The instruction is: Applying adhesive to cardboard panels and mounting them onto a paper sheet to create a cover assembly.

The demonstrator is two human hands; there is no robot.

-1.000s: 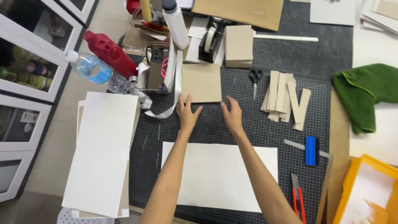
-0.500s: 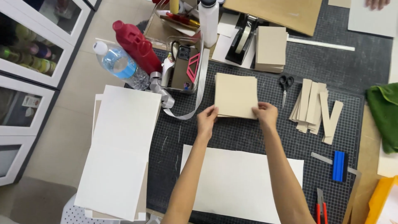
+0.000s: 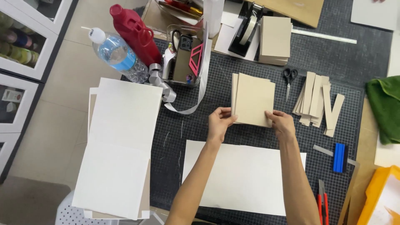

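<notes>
Gridded cutting mat (image 3: 200, 125) under me; my left hand (image 3: 218, 123) and right hand (image 3: 280, 123) pinch the card stack's (image 3: 253, 99) near corners, just above the white sheet (image 3: 243, 177). I'm squaring the cards; next calls for steady, even pressure.

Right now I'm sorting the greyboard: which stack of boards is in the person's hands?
The stack of brown boards mid-mat, pinched by left hand and right hand; the other stack lies untouched beside the tape dispenser.

A pale tiled floor (image 3: 62, 87) fills the left of the frame, with a white glass-fronted cabinet (image 3: 25, 41) at the upper left, under even light.
</notes>
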